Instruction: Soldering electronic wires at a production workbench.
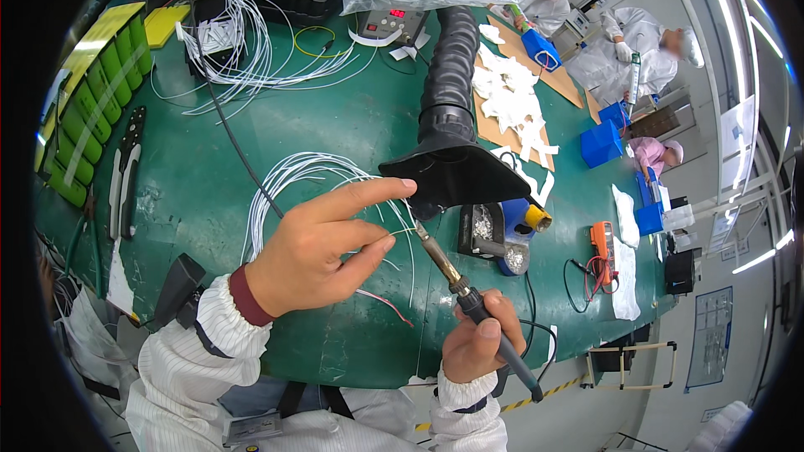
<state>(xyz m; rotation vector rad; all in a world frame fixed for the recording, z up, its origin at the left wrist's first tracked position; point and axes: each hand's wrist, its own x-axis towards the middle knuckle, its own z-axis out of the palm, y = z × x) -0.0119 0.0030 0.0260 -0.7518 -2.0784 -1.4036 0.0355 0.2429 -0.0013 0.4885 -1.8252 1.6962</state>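
My right hand (pixel 483 339) is closed round the dark handle of a soldering iron (pixel 444 268), its metal barrel slanting up and left. The iron's tip meets the end of a thin white wire just below a black fume extractor hood (pixel 461 167). To the left, my left hand (pixel 322 243) pinches a thin wire between thumb and middle finger, close to that tip. Its index finger is stretched out to the hood's lower edge. Behind this hand lies a loose coil of white wires (pixel 280 180), and a reddish wire end (pixel 389 305) shows below it.
A tip cleaner box (pixel 481 230) with metal wool stands right of the hood. Further right lies an orange multimeter (pixel 603 243) with leads. The soldering station (pixel 387 27) is behind, cutters (pixel 126 172) and green bins (pixel 96 109) at left. Several people work beyond the green table (pixel 335 351).
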